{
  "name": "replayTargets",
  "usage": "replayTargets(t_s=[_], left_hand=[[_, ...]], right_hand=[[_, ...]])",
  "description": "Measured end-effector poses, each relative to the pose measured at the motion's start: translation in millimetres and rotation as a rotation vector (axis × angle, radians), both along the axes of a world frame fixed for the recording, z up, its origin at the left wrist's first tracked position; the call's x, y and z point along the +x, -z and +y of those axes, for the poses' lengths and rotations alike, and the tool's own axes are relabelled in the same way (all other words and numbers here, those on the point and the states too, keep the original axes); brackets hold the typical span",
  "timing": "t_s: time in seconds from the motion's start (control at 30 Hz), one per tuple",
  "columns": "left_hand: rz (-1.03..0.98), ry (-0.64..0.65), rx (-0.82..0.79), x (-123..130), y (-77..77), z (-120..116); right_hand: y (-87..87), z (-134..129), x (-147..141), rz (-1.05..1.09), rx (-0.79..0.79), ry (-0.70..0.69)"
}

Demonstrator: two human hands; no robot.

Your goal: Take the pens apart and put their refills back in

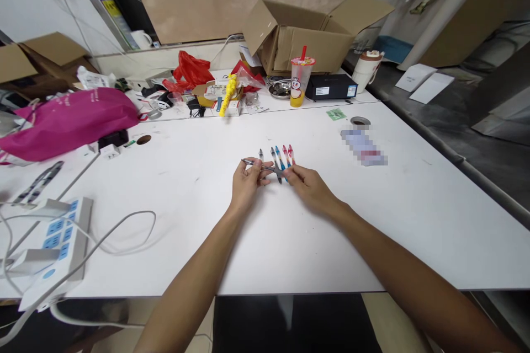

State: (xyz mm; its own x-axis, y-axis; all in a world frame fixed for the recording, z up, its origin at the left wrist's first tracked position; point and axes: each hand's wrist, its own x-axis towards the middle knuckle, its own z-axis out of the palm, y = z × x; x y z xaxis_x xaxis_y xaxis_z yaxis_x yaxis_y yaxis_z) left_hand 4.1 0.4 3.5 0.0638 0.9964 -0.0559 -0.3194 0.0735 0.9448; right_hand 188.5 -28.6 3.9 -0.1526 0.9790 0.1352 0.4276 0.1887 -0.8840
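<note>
My left hand [245, 183] holds a slim grey and clear pen [268, 168] between thumb and fingers, its tip pointing left. At the pen's other end, the fingertips of my right hand [309, 186] are pinched together on it. Several pens lie side by side on the white table just beyond both hands: a black and clear pen [260, 153] at the left, a dark pen [273, 153], a blue pen [278, 152], and a red pen [285, 151] beside another red pen [290, 151]. Their near ends are partly hidden by my hands.
A power strip [85, 231] with looping cables lies at left, near a magenta bag [78, 121]. Along the back stand a drink cup [300, 83], a black box [331, 87] and an open cardboard box [310, 47]. A tape roll [360, 121] lies at right.
</note>
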Motion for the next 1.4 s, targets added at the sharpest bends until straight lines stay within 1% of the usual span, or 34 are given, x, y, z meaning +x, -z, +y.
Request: replayTargets(t_s=[0.1,0.27,0.37,0.5,0.6,0.67,0.73,0.8,0.9,0.97,1.07,1.2,1.27,1.4], left_hand=[[0.005,0.014,0.019,-1,-0.3,0],[-0.003,0.046,0.085,-1,-1.0,-1],[0.017,-0.003,0.120,0,0.0,-2],[0.040,-0.106,0.145,-1,1.2,-3],[0.078,-0.096,0.145,-3,0.5,-2],[0.109,-0.078,0.138,-5,-0.2,-2],[0.123,-0.080,0.131,-7,-0.5,-1],[0.129,-0.077,0.119,-9,-0.8,0],[0.141,-0.065,0.096,-11,-1.3,1],[0.133,-0.082,0.084,-12,-1.7,2],[0.122,-0.112,0.076,-12,-2.2,2],[0.142,-0.109,0.073,-13,-2.2,2],[0.123,-0.097,0.071,-12,-2.0,2],[0.086,-0.041,0.069,-11,-1.8,1]], right_hand=[[-2.6,0,-1,0.011,-0.007,0.009],[-2.7,1,1,0.035,-0.107,-0.081],[-1.8,1,0,0.093,-0.159,-0.115],[-3.2,1,-1,0.179,-0.088,-0.069],[-3.5,2,1,0.189,-0.036,-0.016],[-2.9,2,3,0.155,-0.002,0.018],[-2.4,1,4,0.101,0.034,0.016],[-2.9,-1,4,0.034,0.069,-0.065],[-5.4,-6,2,-0.074,0.111,-0.268],[-6.9,-9,1,-0.118,0.137,-0.345],[-7.5,-10,1,-0.141,0.163,-0.336],[-6.7,-9,3,-0.146,0.210,-0.293],[-6.4,-9,3,-0.167,0.239,-0.315],[-4.5,-10,0,-0.223,0.301,-0.411]])
